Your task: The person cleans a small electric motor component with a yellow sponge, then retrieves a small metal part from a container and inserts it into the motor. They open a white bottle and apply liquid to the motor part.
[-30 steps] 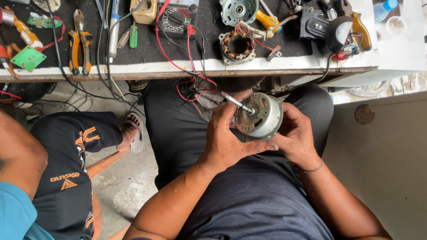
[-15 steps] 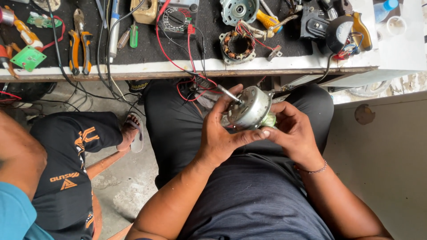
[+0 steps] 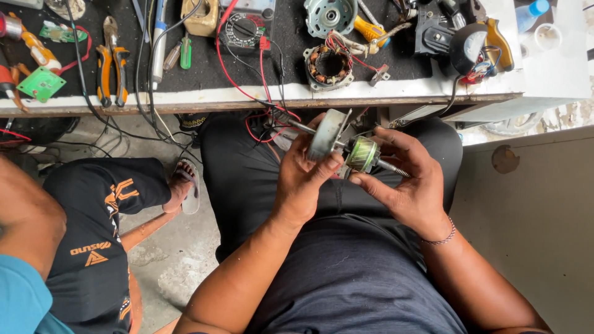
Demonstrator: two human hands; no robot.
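Head view. Left hand (image 3: 303, 176): fingers clasped on the grey end cover (image 3: 327, 133), held edge-up over the lap, seemingly to steady it. Right hand (image 3: 405, 179): fingers curled around the rotor (image 3: 362, 154), its shaft (image 3: 393, 168) pointing right; the grip looks set to work rotor against cover. Bench (image 3: 247, 99), near edge: stator (image 3: 328, 67) with copper windings. Back edge: multimeter (image 3: 242, 28), red leads trailing down. Left part: orange pliers (image 3: 111, 62), green circuit board (image 3: 41, 83). A co-worker's knee (image 3: 28, 216) at left.

The left hand (image 3: 304, 176) holds a grey motor cover (image 3: 327, 133) on a shaft, and the right hand (image 3: 409, 179) holds the rotor (image 3: 362, 154) beside it, above the lap.
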